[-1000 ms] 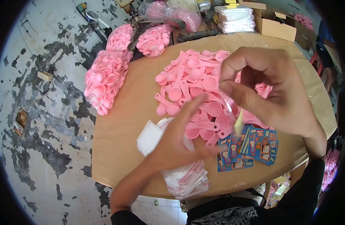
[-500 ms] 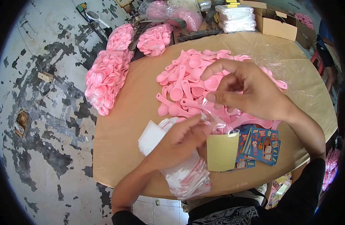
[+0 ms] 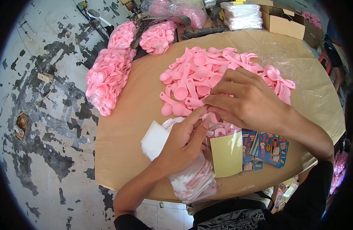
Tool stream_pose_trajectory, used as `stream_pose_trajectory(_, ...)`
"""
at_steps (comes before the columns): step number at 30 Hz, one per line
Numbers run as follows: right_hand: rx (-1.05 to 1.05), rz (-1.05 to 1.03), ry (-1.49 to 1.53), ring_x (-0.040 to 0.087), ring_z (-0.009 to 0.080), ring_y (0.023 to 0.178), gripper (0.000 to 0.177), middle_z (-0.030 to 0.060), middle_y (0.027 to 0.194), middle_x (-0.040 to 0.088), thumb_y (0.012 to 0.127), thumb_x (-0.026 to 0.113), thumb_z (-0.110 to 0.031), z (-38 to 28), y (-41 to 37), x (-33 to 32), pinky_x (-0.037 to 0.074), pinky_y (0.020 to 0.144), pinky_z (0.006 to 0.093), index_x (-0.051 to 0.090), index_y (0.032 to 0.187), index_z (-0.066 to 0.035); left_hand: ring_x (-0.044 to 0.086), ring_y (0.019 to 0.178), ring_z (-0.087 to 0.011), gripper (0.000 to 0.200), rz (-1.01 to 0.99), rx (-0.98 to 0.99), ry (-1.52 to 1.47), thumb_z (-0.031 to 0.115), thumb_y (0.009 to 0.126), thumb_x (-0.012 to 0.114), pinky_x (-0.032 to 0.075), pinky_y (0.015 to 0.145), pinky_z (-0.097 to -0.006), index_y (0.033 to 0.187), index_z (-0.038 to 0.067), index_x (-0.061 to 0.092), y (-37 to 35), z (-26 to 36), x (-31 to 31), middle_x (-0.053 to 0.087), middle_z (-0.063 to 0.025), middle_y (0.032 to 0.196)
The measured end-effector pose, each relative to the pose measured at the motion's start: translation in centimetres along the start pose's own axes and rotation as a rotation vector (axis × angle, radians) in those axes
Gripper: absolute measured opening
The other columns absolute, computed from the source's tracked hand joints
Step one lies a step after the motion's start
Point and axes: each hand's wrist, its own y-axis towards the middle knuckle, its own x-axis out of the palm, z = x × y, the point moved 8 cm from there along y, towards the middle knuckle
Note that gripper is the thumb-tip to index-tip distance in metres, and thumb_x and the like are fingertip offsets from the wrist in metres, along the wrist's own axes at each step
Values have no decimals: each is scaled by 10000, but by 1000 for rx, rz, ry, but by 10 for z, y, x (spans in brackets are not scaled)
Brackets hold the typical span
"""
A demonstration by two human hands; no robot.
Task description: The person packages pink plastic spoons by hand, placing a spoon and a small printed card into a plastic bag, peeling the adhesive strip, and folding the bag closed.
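head — smooth pink scoops [image 3: 199,76], crinkly clear bag [image 3: 225,151]

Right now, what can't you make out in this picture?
Head view: what the right hand pinches, hidden under its own fingers.
Mouth of the clear bag holding the yellow card: covered by the left hand.
Print on the picture cards: too small.
Person at the right edge: cut off by the lens rim.

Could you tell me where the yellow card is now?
Head view: the yellow card lies below the right hand, between the left hand and the blue picture cards.
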Motion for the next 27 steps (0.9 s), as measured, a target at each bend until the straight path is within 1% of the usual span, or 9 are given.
stream_pose_trajectory(3,-14,14,-23,585,204,854,192,40,778,619,654,692,-158,-1,-1,3,491,775,340,677,811,-49,625,747,-95,420,-29,-51,178,127,1002,439,523,617,-236,1390,-20,374,1,-4,-1,622,-84,959)
stream_pose_trajectory(6,-36,8,-35,582,206,834,178,42,749,609,640,688,-160,-4,-2,5,484,776,340,657,775,-48,621,705,-100,412,-69,-137,56,106,996,437,519,602,-242,1379,-33,382,2,-6,5,633,-89,912)
stream_pose_trajectory(9,-16,-89,-28,577,201,805,189,22,829,635,633,735,-109,-1,-3,11,477,730,338,663,801,-62,622,680,-108,382,-89,-112,108,92,992,429,518,589,-246,1355,-27,410,2,-4,8,641,-104,901)
stream_pose_trajectory(15,54,-20,-15,560,200,742,169,43,722,563,646,687,-62,6,0,1,470,678,331,551,746,-54,646,697,-138,342,-111,46,384,95,999,414,532,619,-264,1327,2,433,3,6,10,655,-122,951)
stream_pose_trajectory(18,254,59,307,527,153,718,127,51,699,509,703,618,-38,25,6,-26,443,644,302,511,770,-41,623,699,-107,340,-50,87,23,88,989,428,463,597,-258,1319,8,436,0,8,3,665,-108,875)
stream_pose_trajectory(22,318,180,523,470,92,673,86,19,711,469,805,509,-103,71,12,-89,373,598,251,483,771,-28,644,953,-144,358,21,0,-286,174,1022,408,520,764,-248,1360,53,417,-1,3,0,633,-71,1041)
stream_pose_trajectory(23,305,15,528,471,88,640,127,18,694,477,835,506,-137,85,9,-102,375,577,252,495,771,-28,646,954,-150,361,26,-6,-330,183,1023,406,525,764,-256,1362,58,414,2,-1,-5,631,-80,1060)
stream_pose_trajectory(25,388,-245,855,528,87,674,191,45,723,535,865,540,-197,118,-13,-105,416,584,246,517,780,-27,652,955,-164,365,21,-28,-415,201,1026,402,535,763,-273,1365,66,407,10,-6,-10,628,-99,1097)
stream_pose_trajectory(27,721,-387,832,591,114,759,210,46,853,608,847,595,-176,184,-63,-84,479,696,259,601,954,5,659,962,-199,383,40,-36,-453,246,1029,386,554,781,-319,1355,48,413,15,-6,-13,619,-120,1153)
